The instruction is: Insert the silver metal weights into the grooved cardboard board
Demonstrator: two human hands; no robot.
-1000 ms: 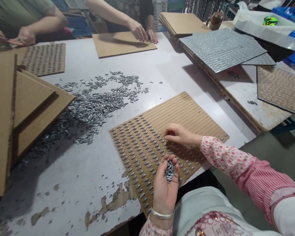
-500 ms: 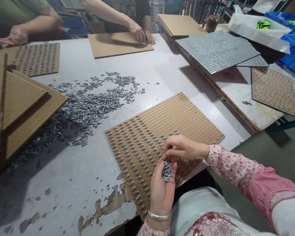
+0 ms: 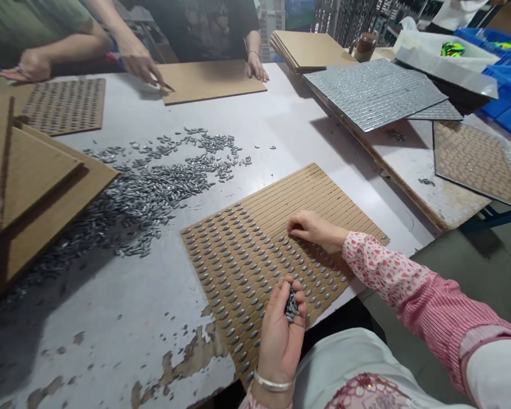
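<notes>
My left hand (image 3: 283, 335), palm up with curled fingers, cradles a small heap of grey spindle-shaped pieces (image 3: 291, 307). Under it lies a grooved brown cardboard sheet (image 3: 319, 193), set with rows of the same pieces over its left and near parts. The far right part shows bare grooves. My right hand (image 3: 313, 228) touches down near the middle of the sheet, at the edge of the filled rows. Its fingertips are pinched together, and whatever is between them is hidden.
A large loose pile of grey pieces (image 3: 153, 187) spreads on the white table (image 3: 153, 307). Cardboard panels (image 3: 46, 170) stand at left. Two co-workers' hands (image 3: 140, 59) are across the table, by a plain board (image 3: 213, 85). Silvery sheets (image 3: 375, 91) overhang at right.
My right hand has left my left palm and moved up and forward onto the sheet. My left fingers have curled in more. Across the table, a co-worker's hand has swung to the board's left end.
</notes>
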